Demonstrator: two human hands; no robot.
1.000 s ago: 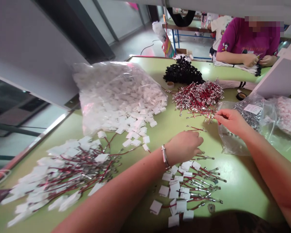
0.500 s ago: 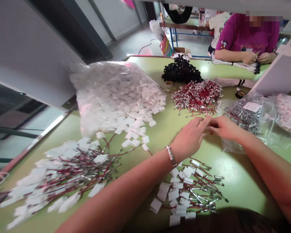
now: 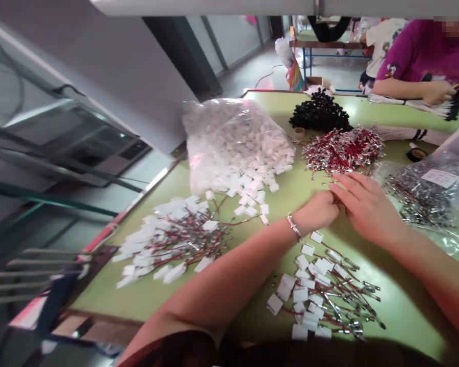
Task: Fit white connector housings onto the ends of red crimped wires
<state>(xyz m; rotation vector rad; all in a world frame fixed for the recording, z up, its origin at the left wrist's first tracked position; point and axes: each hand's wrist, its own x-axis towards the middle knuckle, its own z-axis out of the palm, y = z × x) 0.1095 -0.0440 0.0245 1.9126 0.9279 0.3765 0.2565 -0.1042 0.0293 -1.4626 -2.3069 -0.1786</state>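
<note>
My left hand (image 3: 318,213) is closed in the middle of the table, its fingers curled. What it may hold is hidden. My right hand (image 3: 371,211) lies against it, with fingers stretched out toward the near edge of a pile of short red wires with metal terminals (image 3: 344,149). Nothing can be made out between those fingers. Below my hands lie red wires with white plastic housings (image 3: 309,293) and metal ends. A larger heap of similar wired white housings (image 3: 168,234) spreads to the left of my left forearm.
Loose white housings spill from a clear bag (image 3: 229,137). Behind the red wires sit a black pile (image 3: 321,112) and tape rolls (image 3: 416,154). A clear bag of metal-ended parts (image 3: 424,193) lies at right. Across the table, a person in a purple shirt (image 3: 405,56) handles white wires.
The view has swung left, so the table's contents appear farther right. My right hand's fingers have gone from a pinch beside my left hand to stretched out; my left hand has curled more closed.
</note>
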